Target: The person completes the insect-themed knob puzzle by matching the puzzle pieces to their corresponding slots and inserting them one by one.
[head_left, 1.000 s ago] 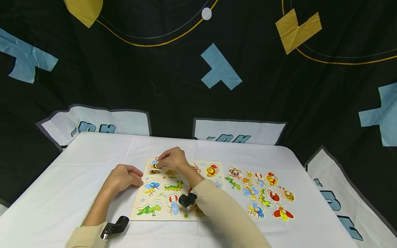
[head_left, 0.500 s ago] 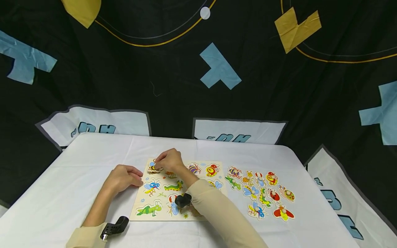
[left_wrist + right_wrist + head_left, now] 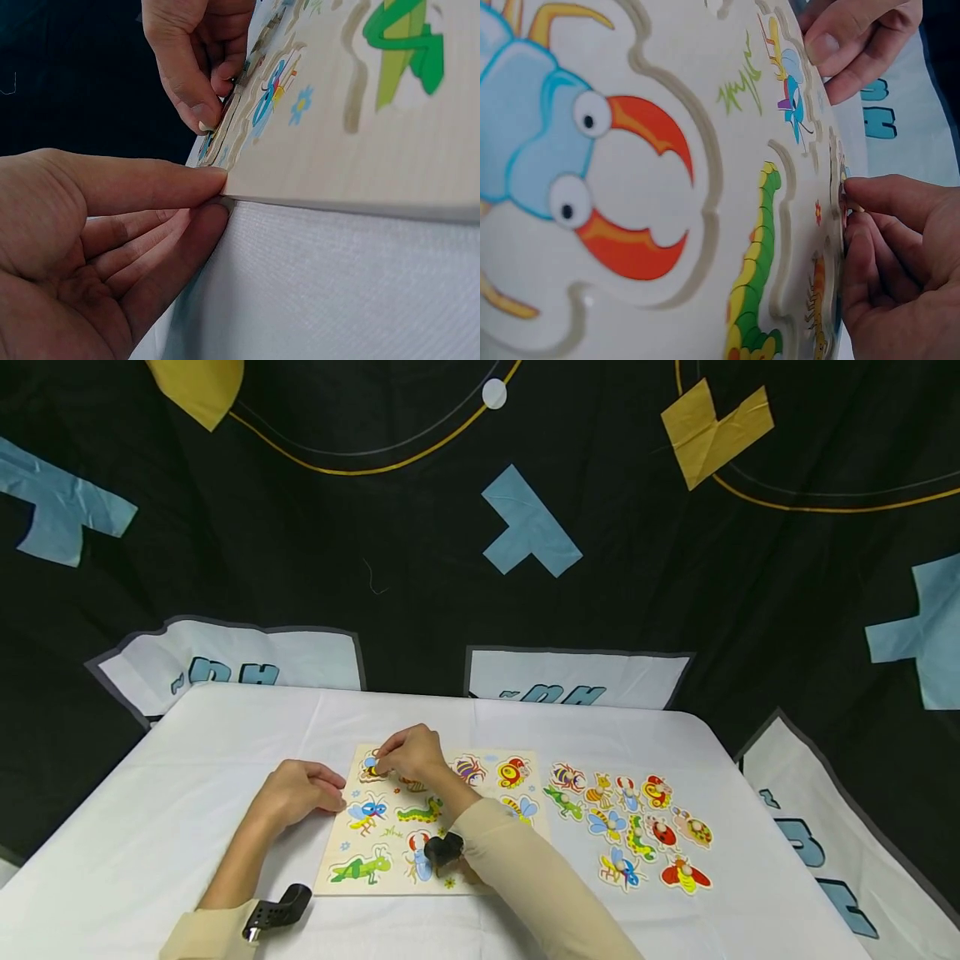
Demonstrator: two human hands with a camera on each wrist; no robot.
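Nearest us, at the lower edge of the frame, we record two beige sleeves (image 3: pixel 213 935), each wrist bearing a black mount (image 3: pixel 277 910), over a counter (image 3: pixel 420 931) spread with white cloth. The pale puzzle board (image 3: pixel 393 885) lies flat left of centre, its near row showing a printed grasshopper (image 3: pixel 362 865) and a blue beetle (image 3: pixel 422 852), the latter partly covered by the right wrist's mount. To the right of the board, we count eleven loose insect pieces (image 3: pixel 639 837) lying face up in a cluster. At the board's left edge, we find the left hand (image 3: pixel 300 789) with thumb and forefinger pinching that edge, the grip nearly together. Farther back, the right hand (image 3: pixel 415 753) reaches the board's upper left corner, its grip drawn in with thumb and forefinger on the bee piece (image 3: pixel 370 767), which sits over its place there; we cannot tell whether it is fully seated. Behind the counter hangs a black backdrop (image 3: pixel 375 543) bearing white lettered panels (image 3: pixel 315 652), blue shapes (image 3: pixel 532 522) and yellow shapes (image 3: pixel 716 435).
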